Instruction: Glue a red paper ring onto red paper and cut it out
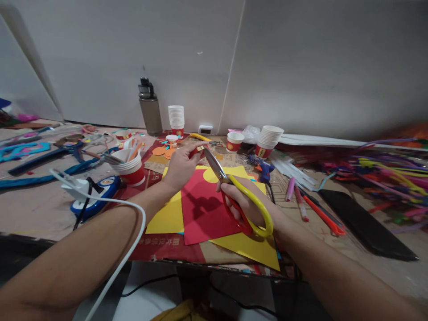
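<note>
My right hand (242,198) is wrapped round the yellow and red handles of a pair of scissors (256,203), their blades pointing up and left. My left hand (182,167) pinches a small red piece with a gold mark (197,150) close to the blade tips. Whether the blades touch that piece cannot be made out. Below both hands lies a red paper sheet (203,209), on top of yellow sheets (165,218). A yellow rounded shape (210,174) shows at the red sheet's upper edge.
A paper cup with tools (130,171) and a blue-and-white power strip (95,196) are on the left. Stacked cups (267,138) and a bottle (150,113) stand behind. On the right are a blue glue gun (265,171), markers (301,203) and a black phone-like slab (364,223).
</note>
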### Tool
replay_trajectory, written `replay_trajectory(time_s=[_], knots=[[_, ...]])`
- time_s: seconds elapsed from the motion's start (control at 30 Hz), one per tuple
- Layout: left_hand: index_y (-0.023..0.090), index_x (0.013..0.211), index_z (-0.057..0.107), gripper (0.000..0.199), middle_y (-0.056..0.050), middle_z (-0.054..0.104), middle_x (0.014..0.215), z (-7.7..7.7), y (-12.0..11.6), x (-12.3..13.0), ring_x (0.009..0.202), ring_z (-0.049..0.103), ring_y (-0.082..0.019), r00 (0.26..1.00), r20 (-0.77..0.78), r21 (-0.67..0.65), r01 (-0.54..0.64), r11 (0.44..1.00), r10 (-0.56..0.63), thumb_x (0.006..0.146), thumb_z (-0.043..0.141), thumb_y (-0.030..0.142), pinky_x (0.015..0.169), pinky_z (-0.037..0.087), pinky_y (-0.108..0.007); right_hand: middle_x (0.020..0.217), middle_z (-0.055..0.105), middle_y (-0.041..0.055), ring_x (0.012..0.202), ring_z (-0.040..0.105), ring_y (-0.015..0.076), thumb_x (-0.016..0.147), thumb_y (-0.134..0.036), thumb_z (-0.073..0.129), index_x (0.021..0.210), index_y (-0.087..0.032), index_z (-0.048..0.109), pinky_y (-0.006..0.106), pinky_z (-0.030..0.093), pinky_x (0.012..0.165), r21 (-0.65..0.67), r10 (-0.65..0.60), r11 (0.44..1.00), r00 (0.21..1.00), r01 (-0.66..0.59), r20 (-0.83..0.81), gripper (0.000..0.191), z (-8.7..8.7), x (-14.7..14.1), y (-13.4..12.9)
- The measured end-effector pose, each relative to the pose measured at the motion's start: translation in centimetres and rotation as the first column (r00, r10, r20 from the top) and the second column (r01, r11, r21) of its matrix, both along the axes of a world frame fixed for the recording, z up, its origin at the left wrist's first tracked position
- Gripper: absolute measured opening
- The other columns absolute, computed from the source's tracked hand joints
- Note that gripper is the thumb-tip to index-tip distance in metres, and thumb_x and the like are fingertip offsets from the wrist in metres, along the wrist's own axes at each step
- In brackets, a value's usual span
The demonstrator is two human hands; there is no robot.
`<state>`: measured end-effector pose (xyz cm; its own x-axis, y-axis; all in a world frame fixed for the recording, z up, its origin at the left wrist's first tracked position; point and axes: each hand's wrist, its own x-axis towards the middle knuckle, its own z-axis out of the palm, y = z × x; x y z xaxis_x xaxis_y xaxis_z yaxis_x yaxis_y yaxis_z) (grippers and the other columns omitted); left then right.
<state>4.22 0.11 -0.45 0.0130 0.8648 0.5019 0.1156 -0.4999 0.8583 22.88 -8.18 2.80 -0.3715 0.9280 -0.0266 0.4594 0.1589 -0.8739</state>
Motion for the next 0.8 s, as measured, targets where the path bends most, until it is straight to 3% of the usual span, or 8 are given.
replay_trajectory(time_s=[0.43,0.8], knots=[[0.025,0.112,0.072,0.033,-0.002,0.069,0.109,0.1,-0.18,0.11,0.084,0.068,-0.01,0.999,0.034,-0.006,0.014,1.0,-0.014,0.087,0.054,0.013,0.071,0.064,-0.022,0.043,0.042,-0.009,0.03,0.039,0.0075,0.093,-0.039,0.043,0.072,-0.023,0.043,0.02,0.03,0.032,-0.131,-0.079,0.989,0.995,0.071,-0.054,0.027,0.37,-0.4,-0.56],[0.021,0.108,0.07,0.025,-0.005,0.068,0.112,0.56,-0.53,0.23,0.09,0.068,-0.014,0.999,0.04,0.023,0.033,0.999,-0.034,0.089,0.054,0.018,0.072,0.064,-0.025,0.043,0.042,-0.0087,0.032,0.04,0.0068,0.095,-0.039,0.044,0.07,-0.023,0.041,0.02,0.032,0.035,-0.07,-0.069,0.995,0.997,0.067,-0.027,0.03,0.14,-0.24,-0.55]])
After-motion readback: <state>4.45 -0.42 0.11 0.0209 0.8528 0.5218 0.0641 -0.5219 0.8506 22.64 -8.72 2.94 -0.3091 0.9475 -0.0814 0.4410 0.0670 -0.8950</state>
